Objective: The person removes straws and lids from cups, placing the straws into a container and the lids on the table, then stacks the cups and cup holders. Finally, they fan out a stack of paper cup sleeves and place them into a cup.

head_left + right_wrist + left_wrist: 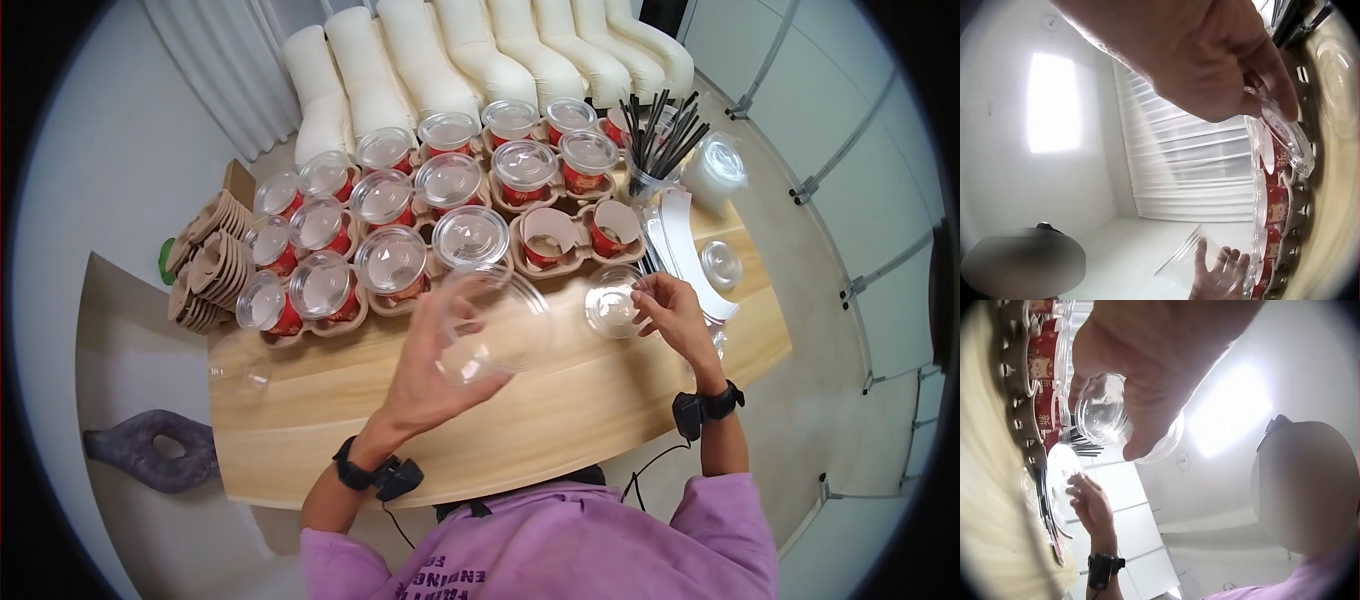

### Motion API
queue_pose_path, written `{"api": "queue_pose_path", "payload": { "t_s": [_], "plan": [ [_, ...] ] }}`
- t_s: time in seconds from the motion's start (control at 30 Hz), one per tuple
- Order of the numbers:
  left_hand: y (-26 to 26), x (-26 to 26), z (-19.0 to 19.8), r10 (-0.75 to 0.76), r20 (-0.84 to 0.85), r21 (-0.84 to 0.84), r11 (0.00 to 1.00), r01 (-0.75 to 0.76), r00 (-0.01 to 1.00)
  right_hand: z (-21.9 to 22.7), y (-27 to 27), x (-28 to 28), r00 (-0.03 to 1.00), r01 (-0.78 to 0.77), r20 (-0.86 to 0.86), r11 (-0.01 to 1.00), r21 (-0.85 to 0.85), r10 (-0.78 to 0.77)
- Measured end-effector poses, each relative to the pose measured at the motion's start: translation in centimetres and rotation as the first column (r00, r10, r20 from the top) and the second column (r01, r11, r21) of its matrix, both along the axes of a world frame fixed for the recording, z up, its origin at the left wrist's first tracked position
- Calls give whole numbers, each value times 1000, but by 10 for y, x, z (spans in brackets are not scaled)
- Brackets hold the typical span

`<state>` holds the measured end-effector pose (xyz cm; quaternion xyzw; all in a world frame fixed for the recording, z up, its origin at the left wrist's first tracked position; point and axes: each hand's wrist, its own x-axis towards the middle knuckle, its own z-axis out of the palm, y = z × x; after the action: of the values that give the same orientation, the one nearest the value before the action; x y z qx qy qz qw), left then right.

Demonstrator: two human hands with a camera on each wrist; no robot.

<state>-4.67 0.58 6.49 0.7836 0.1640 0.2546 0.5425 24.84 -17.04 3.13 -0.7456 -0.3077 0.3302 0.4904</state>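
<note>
My left hand (425, 372) grips a clear plastic cup (512, 330) over the front of the table, thumb on one side and fingers on the other. The cup is tilted, its wide rim blurred in the head view. Farther right, my right hand (676, 316) pinches a clear round lid (608, 303) by its edge, thumb and fingertips together. In the right wrist view that lid (1290, 139) hangs slanted from the fingers beside the row of red paper cups (1277, 203). Two red cups without lids, one of them a paper cup (612, 232), stand just beyond the right hand.
Several lidded red cups (392, 262) stand in cardboard carriers (575, 262) across the table (480, 440). Stacked carriers (208, 262) lie at the left. At the right are black straws (660, 140) in a clear container, white paper sleeves (685, 250) and a loose lid (721, 265).
</note>
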Motion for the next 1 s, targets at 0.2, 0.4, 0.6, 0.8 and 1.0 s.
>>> {"api": "queue_pose_path", "payload": {
  "t_s": [0.2, 0.4, 0.6, 0.8, 1.0],
  "plan": [
    [21, -53, -9, 265, -16, 209, 944, -256, 964, -21, -5, 15, 995, 21, 103, 999, -46, -16],
    [36, -113, 1, 438, 242, -93, 899, -429, 866, -32, -11, 12, 852, 86, 524, 989, -119, -11],
    [58, -207, 1, 764, 294, -98, 622, -777, 574, -32, -16, 10, 794, 106, 598, 993, 46, -112],
    [99, -273, -27, 886, 222, -74, 433, -899, 408, -13, 3, -9, 850, 6, 527, 999, -40, 16],
    [100, -288, -26, 913, 232, -122, 371, -921, 337, 4, 17, -25, 879, -15, 476, 1000, -4, 15]
  ]
}}
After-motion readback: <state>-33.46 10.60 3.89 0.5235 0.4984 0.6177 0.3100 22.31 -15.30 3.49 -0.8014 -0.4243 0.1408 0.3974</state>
